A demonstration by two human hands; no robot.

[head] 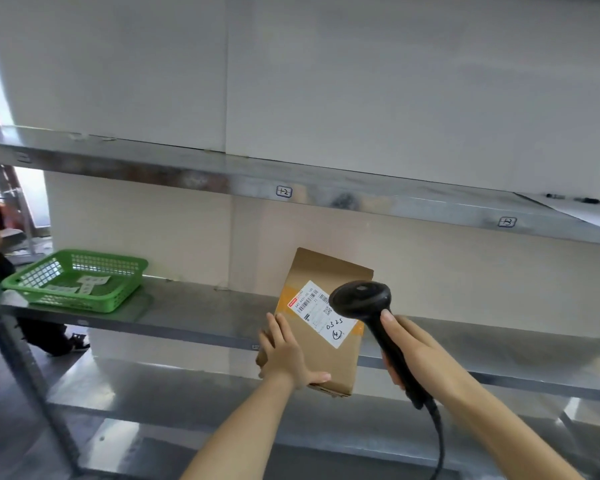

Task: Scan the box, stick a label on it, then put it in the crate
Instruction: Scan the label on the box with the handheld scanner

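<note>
Nearest: right hand [417, 355], closed around the handle of a black corded barcode scanner [378, 327], scanner head just beside the printed label. Left hand [286, 355], gripping the lower left edge of a brown cardboard box [321, 358], thumb under its bottom edge. Box held tilted, in front of the middle metal shelf [201, 311]; white shipping label [323, 313] on its face, handwritten "0325" and a circled 4. Farther left: green plastic crate [118, 299] on the same shelf, paper slips [90, 284] inside. Above: upper shelf [413, 202] with tags "1-2" and "1-3".
</note>
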